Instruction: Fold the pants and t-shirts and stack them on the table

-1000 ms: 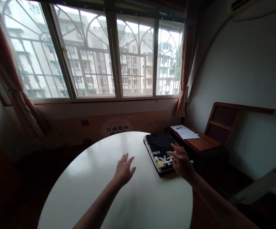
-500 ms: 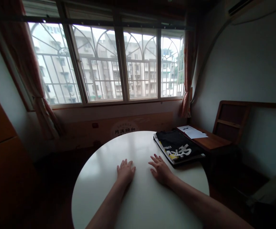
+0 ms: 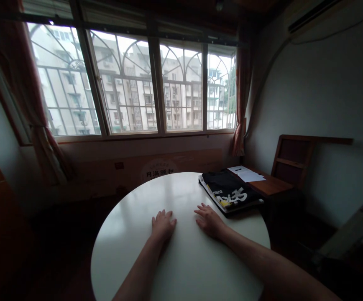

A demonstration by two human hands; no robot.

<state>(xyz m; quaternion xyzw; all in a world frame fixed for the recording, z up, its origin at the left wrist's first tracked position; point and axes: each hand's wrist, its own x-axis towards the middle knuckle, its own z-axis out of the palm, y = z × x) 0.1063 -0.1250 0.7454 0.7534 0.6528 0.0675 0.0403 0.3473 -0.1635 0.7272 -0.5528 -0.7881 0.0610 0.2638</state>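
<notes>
Both of my hands rest on a round white table (image 3: pixel 121 242), palms down and a short way apart. My left hand (image 3: pixel 163 225) has its fingers spread and nothing in it. My right hand (image 3: pixel 211 221) is likewise open and holds nothing, its fingers pointing forward and left. Just beyond the right hand, near the table's right edge, lies a folded black garment (image 3: pixel 231 190) with white and yellow lettering. It sits in a flat stack with something white under it; the lower layers are partly hidden.
To the right of the table stands a wooden chair (image 3: pixel 294 156) by a brown wooden surface (image 3: pixel 272 184) with white papers (image 3: pixel 247 173) and a dark pen-like item on it. A barred window (image 3: pixel 134 92) with tied curtains (image 3: pixel 239 100) spans the far wall.
The whole view has shifted slightly, so the room appears a little further left. My hands stay in nearly the same place on the table, still spread.
</notes>
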